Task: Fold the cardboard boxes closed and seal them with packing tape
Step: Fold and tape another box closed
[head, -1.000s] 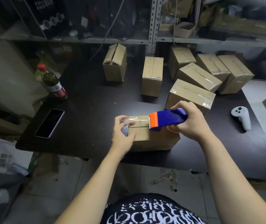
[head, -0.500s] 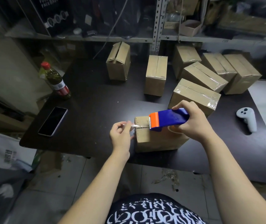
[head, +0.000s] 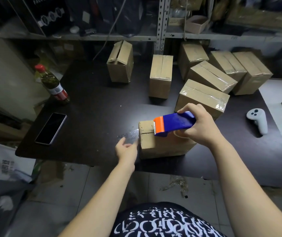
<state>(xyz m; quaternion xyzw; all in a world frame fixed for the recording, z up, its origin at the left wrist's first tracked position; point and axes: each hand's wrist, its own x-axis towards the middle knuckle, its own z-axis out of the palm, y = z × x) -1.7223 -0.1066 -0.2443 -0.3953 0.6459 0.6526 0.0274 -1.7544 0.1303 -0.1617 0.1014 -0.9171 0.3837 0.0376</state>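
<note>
A small cardboard box (head: 162, 146) lies on its side near the front edge of the dark table (head: 94, 108). My right hand (head: 200, 127) grips a blue tape dispenser with an orange nose (head: 174, 124), its blade resting on the box's top near the left end. A strip of clear tape (head: 130, 134) runs from the dispenser past the box's left edge. My left hand (head: 126, 149) is just left of the box, slightly blurred, and pinches the loose end of that strip.
Several cardboard boxes stand behind: taped ones at the right (head: 203, 98), one with a loose flap (head: 119, 62) and another (head: 161, 74) at the back. A bottle (head: 53, 82) and phone (head: 51, 128) lie left, a white controller (head: 258, 120) right. Metal shelving (head: 160, 23) rises behind.
My left hand left the box top, pinched the tape end and pulled it left and down past the box's edge. The dispenser stayed on the box.
</note>
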